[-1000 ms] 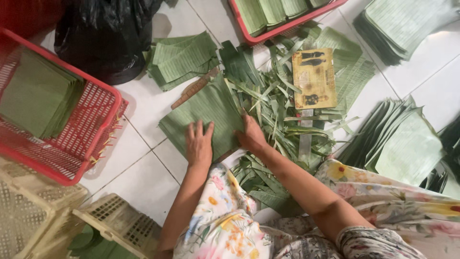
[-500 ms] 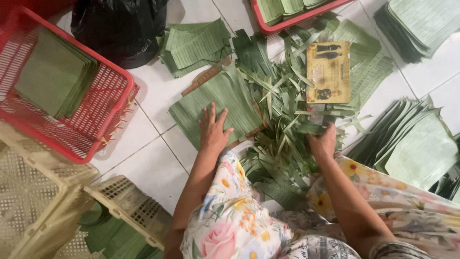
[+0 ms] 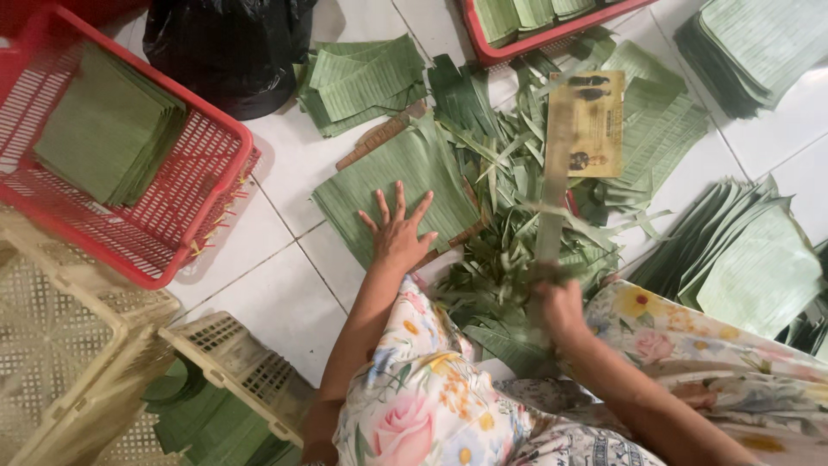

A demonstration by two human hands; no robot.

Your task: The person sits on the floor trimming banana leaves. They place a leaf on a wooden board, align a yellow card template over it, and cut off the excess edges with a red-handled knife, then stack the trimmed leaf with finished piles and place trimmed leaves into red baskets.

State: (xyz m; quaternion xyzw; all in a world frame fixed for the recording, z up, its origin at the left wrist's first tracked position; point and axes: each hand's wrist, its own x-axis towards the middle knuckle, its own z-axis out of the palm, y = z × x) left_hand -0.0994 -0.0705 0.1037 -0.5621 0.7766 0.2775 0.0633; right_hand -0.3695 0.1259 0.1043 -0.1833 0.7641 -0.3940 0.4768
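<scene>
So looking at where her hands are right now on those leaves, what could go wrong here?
The right hand lifts a long blade, blurred, near the left hand pressed flat on the leaf stack; a stroke could catch the fingers. Loose trimmings may snag the blade or hide its edge.

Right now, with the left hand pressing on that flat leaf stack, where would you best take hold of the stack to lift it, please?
Probably by the near left corner of the leaf stack, coming from the bare tile side. That edge lies flat and free on the floor, while the right edge is buried under trimmings and the left hand covers the near middle.
</scene>
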